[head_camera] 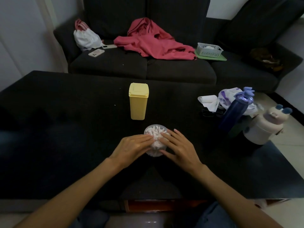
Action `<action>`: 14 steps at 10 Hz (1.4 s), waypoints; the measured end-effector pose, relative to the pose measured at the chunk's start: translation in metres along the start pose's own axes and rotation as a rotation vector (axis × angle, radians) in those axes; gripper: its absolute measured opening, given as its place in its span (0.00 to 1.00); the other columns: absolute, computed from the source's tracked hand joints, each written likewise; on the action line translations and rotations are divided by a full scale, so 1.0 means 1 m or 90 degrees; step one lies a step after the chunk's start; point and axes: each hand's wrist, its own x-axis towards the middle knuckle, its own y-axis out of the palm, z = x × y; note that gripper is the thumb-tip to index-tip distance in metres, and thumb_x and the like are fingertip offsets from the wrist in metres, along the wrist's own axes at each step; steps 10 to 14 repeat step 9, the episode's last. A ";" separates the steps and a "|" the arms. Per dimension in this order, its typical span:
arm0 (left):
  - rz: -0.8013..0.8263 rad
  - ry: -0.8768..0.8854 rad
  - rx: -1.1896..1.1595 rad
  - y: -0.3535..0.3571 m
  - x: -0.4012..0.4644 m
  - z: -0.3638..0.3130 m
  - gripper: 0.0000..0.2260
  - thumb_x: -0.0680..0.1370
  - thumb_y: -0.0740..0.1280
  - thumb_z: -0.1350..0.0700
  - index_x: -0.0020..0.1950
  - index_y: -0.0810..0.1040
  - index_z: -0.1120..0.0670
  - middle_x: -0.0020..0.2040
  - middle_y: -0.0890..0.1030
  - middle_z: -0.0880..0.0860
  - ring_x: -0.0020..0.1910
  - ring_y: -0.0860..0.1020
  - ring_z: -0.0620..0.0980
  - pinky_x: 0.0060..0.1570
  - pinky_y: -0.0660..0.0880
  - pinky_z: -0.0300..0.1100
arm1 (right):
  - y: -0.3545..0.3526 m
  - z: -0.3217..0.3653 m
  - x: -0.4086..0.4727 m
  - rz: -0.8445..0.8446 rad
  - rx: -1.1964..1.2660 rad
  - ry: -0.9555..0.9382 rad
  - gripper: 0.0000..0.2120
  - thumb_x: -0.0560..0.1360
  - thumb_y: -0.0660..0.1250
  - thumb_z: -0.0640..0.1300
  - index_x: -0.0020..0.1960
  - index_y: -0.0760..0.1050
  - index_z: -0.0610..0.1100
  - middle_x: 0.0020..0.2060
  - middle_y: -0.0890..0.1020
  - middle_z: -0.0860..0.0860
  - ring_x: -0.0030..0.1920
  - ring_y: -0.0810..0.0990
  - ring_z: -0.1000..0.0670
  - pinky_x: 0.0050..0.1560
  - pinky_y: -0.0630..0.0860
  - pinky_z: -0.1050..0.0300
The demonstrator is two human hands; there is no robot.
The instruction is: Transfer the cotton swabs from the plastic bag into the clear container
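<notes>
The clear container (155,142) stands on the dark table (65,129) just in front of the person, packed with cotton swabs (155,132) whose white tips crowd its open mouth. Both hands are on it: the left hand (131,147) lies along its left side with straight fingers reaching over the rim onto the tips, and the right hand (179,148) has its fingers spread flat over the right half of the opening, thumb down against the wall. Neither pinches anything; they press and steady.

No plastic bag shows near the container, so the pouring looks done and this seems to be the last step, tamping and levelling the swabs. The next move calls for gentle, even pressure so that no tips spring over the rim, then lifting both hands away without tipping the container. Whether a lid belongs to it cannot be told. A yellow flip-lid box (138,102) stands just behind, and 2 bottles (246,119) stand well apart at the right
</notes>
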 end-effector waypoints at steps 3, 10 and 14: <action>-0.002 0.059 0.028 -0.002 0.005 0.003 0.16 0.68 0.75 0.56 0.56 0.82 0.53 0.55 0.83 0.52 0.55 0.81 0.46 0.58 0.73 0.41 | 0.016 0.004 -0.007 -0.113 0.013 0.009 0.18 0.74 0.67 0.50 0.63 0.75 0.49 0.58 0.81 0.50 0.62 0.77 0.51 0.72 0.58 0.46; 0.174 -0.318 -0.033 -0.011 0.085 0.037 0.15 0.76 0.67 0.49 0.63 0.75 0.46 0.62 0.76 0.49 0.61 0.74 0.46 0.60 0.72 0.46 | 0.003 -0.017 0.094 0.135 0.073 0.162 0.19 0.73 0.67 0.53 0.62 0.72 0.49 0.61 0.77 0.49 0.65 0.72 0.50 0.74 0.54 0.48; 0.174 -0.318 -0.033 -0.011 0.085 0.037 0.15 0.76 0.67 0.49 0.63 0.75 0.46 0.62 0.76 0.49 0.61 0.74 0.46 0.60 0.72 0.46 | 0.003 -0.017 0.094 0.135 0.073 0.162 0.19 0.73 0.67 0.53 0.62 0.72 0.49 0.61 0.77 0.49 0.65 0.72 0.50 0.74 0.54 0.48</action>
